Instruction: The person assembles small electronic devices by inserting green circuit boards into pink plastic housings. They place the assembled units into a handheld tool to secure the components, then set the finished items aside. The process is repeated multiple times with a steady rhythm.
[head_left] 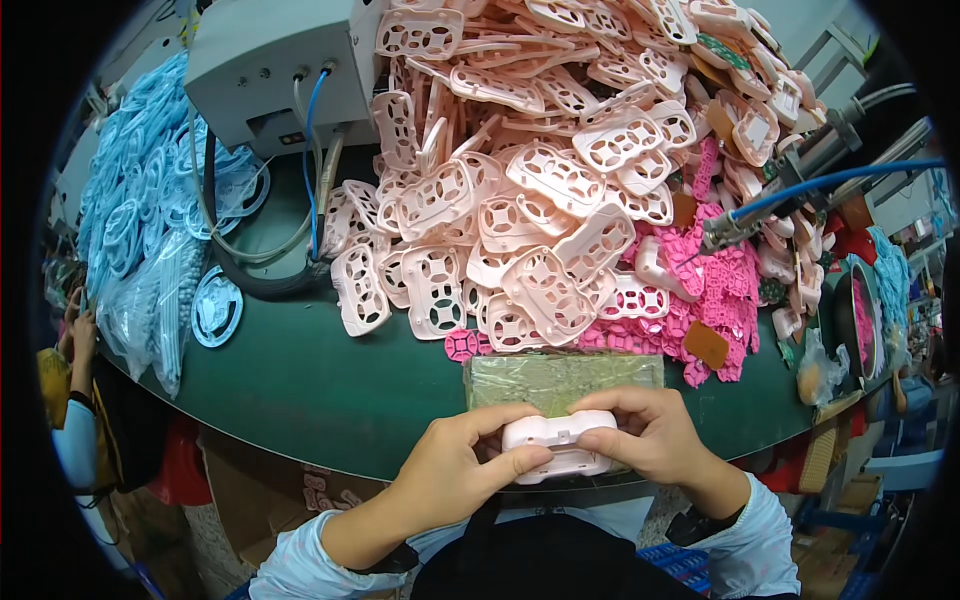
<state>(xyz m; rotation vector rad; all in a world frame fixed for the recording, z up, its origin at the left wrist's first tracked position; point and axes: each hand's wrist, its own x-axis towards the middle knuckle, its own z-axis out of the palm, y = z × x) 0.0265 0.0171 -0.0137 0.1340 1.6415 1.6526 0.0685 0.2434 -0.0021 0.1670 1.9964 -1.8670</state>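
Observation:
Both my hands hold a pale pink plastic housing (562, 447), shaped like a small game controller, at the near edge of the green table. My left hand (465, 455) grips its left end, thumb across the near side and fingers behind. My right hand (645, 435) closes on the right end in the same way, its thumb pressed near the middle. A dark seam runs along the housing's near side. Under and beyond it lies a yellowish block wrapped in clear film (565, 380). What my fingertips touch behind the housing is hidden.
A large heap of pale pink openwork shells (550, 180) covers the table beyond, with bright pink pads (725, 290) to its right. Blue plastic parts (140, 190) pile up at left beside a grey machine box (270, 70). A metal tool arm (790, 180) reaches in from the right.

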